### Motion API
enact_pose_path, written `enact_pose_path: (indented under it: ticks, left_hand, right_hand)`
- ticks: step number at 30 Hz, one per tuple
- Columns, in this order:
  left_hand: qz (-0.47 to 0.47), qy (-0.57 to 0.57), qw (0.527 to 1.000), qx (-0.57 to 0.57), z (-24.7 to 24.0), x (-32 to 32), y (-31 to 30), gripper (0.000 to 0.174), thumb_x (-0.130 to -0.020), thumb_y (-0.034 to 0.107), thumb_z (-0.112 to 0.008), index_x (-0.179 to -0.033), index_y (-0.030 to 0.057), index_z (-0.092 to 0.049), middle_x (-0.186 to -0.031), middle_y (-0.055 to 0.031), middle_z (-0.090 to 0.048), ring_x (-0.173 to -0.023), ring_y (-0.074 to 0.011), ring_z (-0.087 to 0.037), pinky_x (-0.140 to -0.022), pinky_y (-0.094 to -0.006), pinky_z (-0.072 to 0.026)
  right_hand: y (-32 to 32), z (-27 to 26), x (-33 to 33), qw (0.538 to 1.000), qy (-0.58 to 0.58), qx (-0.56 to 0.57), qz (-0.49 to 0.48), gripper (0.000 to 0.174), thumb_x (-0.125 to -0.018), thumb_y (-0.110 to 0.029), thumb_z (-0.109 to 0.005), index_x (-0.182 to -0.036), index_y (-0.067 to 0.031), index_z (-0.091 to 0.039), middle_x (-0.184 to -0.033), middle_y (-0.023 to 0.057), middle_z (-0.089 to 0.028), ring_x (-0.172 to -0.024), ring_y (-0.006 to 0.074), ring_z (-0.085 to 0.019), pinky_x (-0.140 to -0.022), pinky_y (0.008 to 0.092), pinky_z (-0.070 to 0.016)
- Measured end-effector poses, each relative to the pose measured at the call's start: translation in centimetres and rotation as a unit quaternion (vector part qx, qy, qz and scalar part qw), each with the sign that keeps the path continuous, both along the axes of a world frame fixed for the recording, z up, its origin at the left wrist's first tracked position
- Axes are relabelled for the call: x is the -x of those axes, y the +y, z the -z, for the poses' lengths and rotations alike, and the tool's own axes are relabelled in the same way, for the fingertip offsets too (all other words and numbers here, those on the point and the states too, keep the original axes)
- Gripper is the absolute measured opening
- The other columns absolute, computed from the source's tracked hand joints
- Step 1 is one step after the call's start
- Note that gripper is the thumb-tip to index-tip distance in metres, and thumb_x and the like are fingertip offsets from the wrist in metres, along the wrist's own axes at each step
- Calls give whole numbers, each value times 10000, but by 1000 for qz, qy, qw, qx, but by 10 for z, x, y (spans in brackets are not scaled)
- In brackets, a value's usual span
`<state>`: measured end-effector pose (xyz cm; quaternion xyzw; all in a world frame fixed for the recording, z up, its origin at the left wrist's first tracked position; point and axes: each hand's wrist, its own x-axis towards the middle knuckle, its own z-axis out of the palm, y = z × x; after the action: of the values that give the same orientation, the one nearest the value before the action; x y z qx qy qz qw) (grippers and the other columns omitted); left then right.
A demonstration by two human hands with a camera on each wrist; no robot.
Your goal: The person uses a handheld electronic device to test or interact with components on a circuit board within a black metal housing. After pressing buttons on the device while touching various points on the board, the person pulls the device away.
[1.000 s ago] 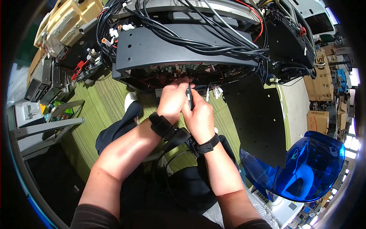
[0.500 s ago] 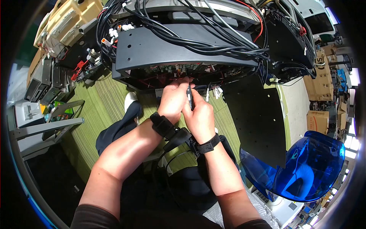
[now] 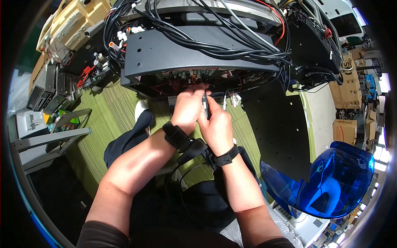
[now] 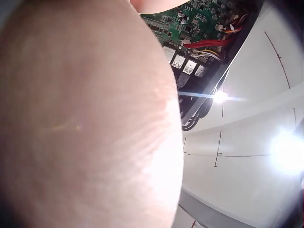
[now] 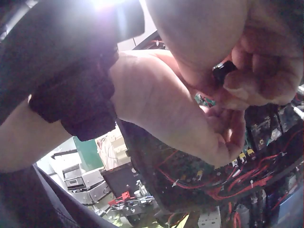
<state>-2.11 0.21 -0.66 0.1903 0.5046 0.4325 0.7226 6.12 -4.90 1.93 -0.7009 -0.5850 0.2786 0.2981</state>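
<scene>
Fingertips of the left hand partly hidden, deep in shadow at the open underside of a dark grey metal housing. In the left wrist view, mostly blurred skin, with a green circuit board and red wires beyond. Far end of a slim black rod-like tool hard to make out in the shadow beside the left fingers; contact there impossible to tell.

Lower front edge of the housing just above both hands, beneath a thick bundle of black cables. Small white connectors dangling near the right hand, on its right side; farther right, a black perforated panel and a translucent blue plastic shell. Open room over green striped carpet to the left of the left forearm.

Right hand curled, with thumb and fingers pinching the tool, between the two hands and pointing toward the housing. Left hand bent inward, close beside the right, with fingers partly curled; no telling from these views how far open, or with what in its grip.
</scene>
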Motion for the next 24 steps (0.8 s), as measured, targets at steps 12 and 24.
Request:
enact_pose_path:
  ticks: [12,24]
  left_hand:
    - [-7,-5,1000,12,-4,-1,-1,211,-927,157,-489,-960,-22,-596,-899,-90,-632,-757,-133,-576,-712,-265,-462]
    - [-9,-6,1000,6,-1,-2,-1,208,-926,159,-490,-956,-16,-600,-889,-87,-633,-754,-134,-576,-710,-263,-459]
  right_hand:
    - [0,1,-1,1000,1,4,-1,376,-860,-236,-541,-1150,3,-555,-753,254,-612,-711,399,-617,-609,442,-496]
    - [0,2,-1,1000,0,-6,1,403,-856,-238,-541,-1173,12,-547,-754,255,-614,-707,395,-620,-607,438,-498]
